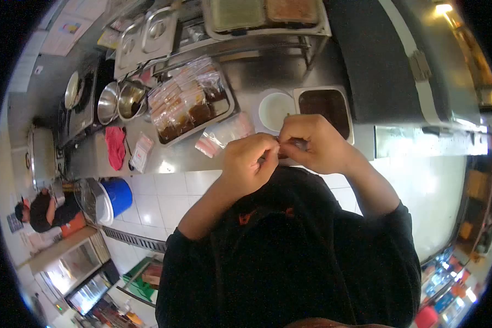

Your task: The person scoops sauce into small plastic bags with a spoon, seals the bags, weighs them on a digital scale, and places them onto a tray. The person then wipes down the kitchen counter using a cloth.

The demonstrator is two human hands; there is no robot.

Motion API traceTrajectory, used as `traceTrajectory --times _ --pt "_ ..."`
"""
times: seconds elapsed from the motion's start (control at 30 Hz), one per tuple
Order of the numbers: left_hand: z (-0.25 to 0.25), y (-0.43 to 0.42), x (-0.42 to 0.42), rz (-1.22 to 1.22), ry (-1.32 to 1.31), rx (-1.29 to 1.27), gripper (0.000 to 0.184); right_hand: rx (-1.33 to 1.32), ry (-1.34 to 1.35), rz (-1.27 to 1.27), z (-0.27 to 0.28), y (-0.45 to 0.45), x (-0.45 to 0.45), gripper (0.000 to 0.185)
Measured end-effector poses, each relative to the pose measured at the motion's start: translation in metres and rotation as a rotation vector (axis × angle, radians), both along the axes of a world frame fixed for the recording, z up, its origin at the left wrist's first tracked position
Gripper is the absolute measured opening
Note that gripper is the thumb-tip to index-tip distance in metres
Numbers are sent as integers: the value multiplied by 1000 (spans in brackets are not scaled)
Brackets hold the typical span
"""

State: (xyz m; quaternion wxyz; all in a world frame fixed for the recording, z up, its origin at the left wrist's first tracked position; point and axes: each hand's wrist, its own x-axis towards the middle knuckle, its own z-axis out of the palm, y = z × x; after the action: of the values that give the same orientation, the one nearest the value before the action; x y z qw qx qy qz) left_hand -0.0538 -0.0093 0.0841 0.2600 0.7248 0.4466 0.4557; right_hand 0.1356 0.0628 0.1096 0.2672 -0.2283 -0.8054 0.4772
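My left hand point(250, 163) and my right hand point(315, 143) meet close to my body, over the counter's front edge. Both have their fingers pinched together, the fingertips nearly touching. A little brown shows below the fingertips, but what they grip is mostly hidden. Beyond my right hand sits a metal pan of dark brown sauce point(322, 100). A white bowl point(277, 111) stands just left of that pan. Flat clear plastic bags point(224, 134) lie beyond my left hand. Further left, a metal tray point(228, 104) is filled with several zip bags of brown sauce point(188, 101).
Metal bowls point(108, 103), a red cloth point(115, 147) and a small pack of bags point(142, 152) are on the counter's left. A raised shelf point(257, 41) with food containers runs along the back. A blue bucket point(116, 197) and another person point(44, 210) are at left.
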Motion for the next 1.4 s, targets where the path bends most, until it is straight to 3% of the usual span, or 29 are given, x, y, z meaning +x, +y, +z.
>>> traceTrajectory --times 0.13,0.27,0.33,0.4,0.47,0.53,0.6,0.63,0.67,0.7,0.73,0.77,0.83,0.87,0.93,1.0,1.03,1.1,1.2,1.3,1.33,1.4 --pt "-17 -15 -37 84 83 16 21 3 -134 112 0 6 -31 7" --pt "-9 -62 -90 488 -38 -93 43 128 -180 190 -6 22 -87 8" --pt "-42 -101 -146 630 -166 -169 44 103 -307 62 -13 33 -122 11" --pt "-85 -154 -200 857 -201 -277 41 276 -381 59 -50 63 -160 17" --pt "-143 -224 -248 1085 -216 -335 39 625 -427 34 -113 104 -192 17" --pt "-194 -318 -277 1269 -175 -429 38 658 -713 -94 -111 106 -217 28" --pt "-228 -427 -295 1427 -117 -529 36 619 -752 -374 -116 107 -246 37" --pt "-231 -479 -297 1509 20 -659 39 614 -583 -443 -126 107 -257 39" --pt "-252 -537 -299 1618 -155 -682 40 677 -414 -431 -111 78 -267 35" --pt "-251 -585 -295 1699 -47 -758 42 529 -401 -493 -86 38 -292 36" --pt "-248 -629 -296 1752 -180 -786 40 824 -125 -357 -109 38 -305 34" --pt "-304 -688 -294 1898 -124 -425 35 659 -154 -431 -88 -12 -335 31" --pt "-278 -749 -296 1992 -395 -558 32 597 -99 -436 -120 -61 -382 28" --pt "-292 -781 -306 2060 -495 -401 30 788 31 -418 -138 -85 -409 27" --pt "-262 -811 -330 2123 -524 -289 27 623 -64 -326 -188 -133 -456 29" --pt "-229 -832 -367 2163 -510 -230 24 753 -173 -244 -193 -195 -503 36" --pt "-217 -838 -388 2142 -421 -216 23 697 -196 -249 -204 -212 -520 36" --pt "-191 -839 -434 2057 -562 -201 22 580 -243 -263 -229 -229 -551 36" --pt "-212 -860 -506 1936 -359 -348 26 534 -165 -303 -254 -232 -620 40" --pt "-234 -889 -570 1858 -625 -345 29 460 -245 -314 -224 -283 -728 41" --pt "-289 -924 -593 1829 -686 -283 28 546 -282 -296 -240 -288 -776 39" --pt "-311 -974 -618 1882 -702 -359 26 394 38 -104 -276 -323 -884 35"
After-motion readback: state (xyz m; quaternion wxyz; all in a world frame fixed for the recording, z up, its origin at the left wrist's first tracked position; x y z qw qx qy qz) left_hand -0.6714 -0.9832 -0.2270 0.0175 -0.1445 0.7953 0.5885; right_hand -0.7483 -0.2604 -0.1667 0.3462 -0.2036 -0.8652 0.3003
